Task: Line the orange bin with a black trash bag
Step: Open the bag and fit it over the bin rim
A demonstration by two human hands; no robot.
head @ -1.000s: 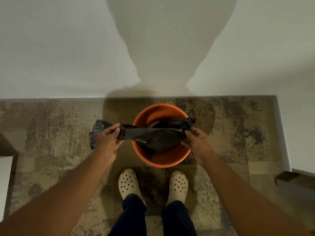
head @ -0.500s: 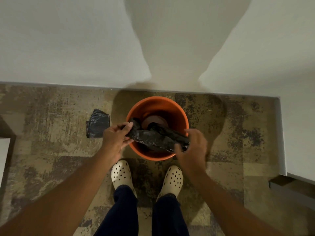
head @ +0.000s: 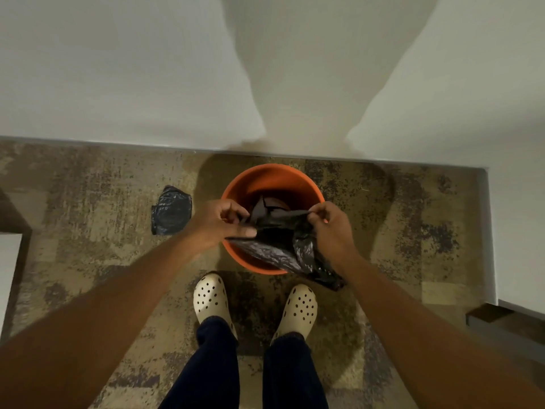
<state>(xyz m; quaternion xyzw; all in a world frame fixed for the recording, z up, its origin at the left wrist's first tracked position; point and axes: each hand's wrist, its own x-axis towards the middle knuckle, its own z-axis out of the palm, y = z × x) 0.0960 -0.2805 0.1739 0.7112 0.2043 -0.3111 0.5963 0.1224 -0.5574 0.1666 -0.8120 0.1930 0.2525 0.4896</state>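
Observation:
The orange bin (head: 265,178) stands on the carpet close to the wall, straight ahead of my feet. A crumpled black trash bag (head: 283,243) hangs over its mouth, with a tail draping past the near right rim to the floor. My left hand (head: 224,222) pinches the bag's edge at the bin's left side. My right hand (head: 330,228) grips the same edge at the right side. Part of the bag dips inside the bin; the bin's bottom is mostly hidden.
A folded pack of black bags (head: 171,210) lies on the carpet left of the bin. The white wall (head: 177,84) runs right behind the bin. A wall corner (head: 489,237) closes the right side. My two cream clogs (head: 211,299) stand just before the bin.
Both hands have come closer together over the bin's mouth. The bag, stretched flat a second ago, is now bunched between them with a tail hanging over the near right rim.

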